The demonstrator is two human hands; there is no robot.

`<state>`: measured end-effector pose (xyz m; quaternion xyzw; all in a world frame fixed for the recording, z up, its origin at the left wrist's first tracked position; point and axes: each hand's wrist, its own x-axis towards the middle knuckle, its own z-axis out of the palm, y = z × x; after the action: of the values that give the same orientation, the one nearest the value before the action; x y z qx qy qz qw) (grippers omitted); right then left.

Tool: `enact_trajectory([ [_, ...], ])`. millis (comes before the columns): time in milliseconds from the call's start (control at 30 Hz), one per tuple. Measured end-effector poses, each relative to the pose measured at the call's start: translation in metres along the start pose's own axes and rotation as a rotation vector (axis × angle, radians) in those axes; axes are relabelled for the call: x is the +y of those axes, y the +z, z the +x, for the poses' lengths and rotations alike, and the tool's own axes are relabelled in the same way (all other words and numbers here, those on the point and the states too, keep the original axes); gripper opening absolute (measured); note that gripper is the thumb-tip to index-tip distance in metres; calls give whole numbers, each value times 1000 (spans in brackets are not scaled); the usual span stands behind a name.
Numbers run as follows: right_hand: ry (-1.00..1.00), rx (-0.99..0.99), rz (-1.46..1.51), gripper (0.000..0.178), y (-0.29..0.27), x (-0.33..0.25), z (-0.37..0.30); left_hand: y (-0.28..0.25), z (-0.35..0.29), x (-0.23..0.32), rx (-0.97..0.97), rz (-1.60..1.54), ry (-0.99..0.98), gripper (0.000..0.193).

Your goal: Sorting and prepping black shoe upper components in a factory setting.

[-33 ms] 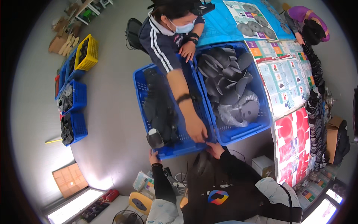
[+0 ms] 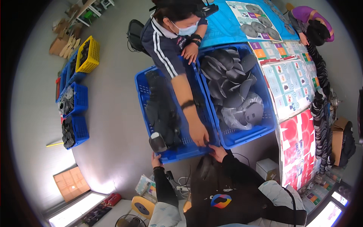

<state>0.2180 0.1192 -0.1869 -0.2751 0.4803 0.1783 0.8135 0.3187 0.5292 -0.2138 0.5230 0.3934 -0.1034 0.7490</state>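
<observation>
With my left hand (image 2: pixel 156 161) I grip the near left corner of a blue plastic crate (image 2: pixel 177 154). My right hand (image 2: pixel 218 153) is closed on the crate's near right corner. Inside lies a row of dark, flat curved pieces (image 2: pixel 159 102), packed along the left side. One grey-and-black piece (image 2: pixel 157 141) stands out at the near end. A co-worker's hand (image 2: pixel 198 133) reaches into the same crate, its fingertips close to my right hand. What those fingertips touch is hard to make out.
A second blue crate (image 2: pixel 247 133) of black curved pieces and a clear plastic bag (image 2: pixel 236 115) adjoins on the right. Beyond it runs a table with printed sheets (image 2: pixel 289 89). The co-worker (image 2: pixel 162 45) leans over from the far side. More crates (image 2: pixel 80 130) line the floor at left.
The co-worker's fingers have shifted slightly toward me inside the crate. My hands keep their places on its corners.
</observation>
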Motion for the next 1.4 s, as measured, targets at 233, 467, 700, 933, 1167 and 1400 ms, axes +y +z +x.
enact_trajectory([
  [233,-28,-3,152,38,21,21,10,-44,3,7,22,269,85,36],
  [467,-863,40,-1246,31,1,33,7,-27,15,1,-7,328,156,33],
  [700,-136,23,175,30,15,3,2,3,28,-6,-66,263,154,39],
  [933,-167,69,164,34,16,10,-1,4,13,-5,-79,302,154,42],
  [1167,-119,4,104,68,-1,17,15,8,15,3,-91,286,117,47],
  [1400,82,-255,-850,64,-30,-13,-34,0,-7,11,-176,136,-6,54],
])
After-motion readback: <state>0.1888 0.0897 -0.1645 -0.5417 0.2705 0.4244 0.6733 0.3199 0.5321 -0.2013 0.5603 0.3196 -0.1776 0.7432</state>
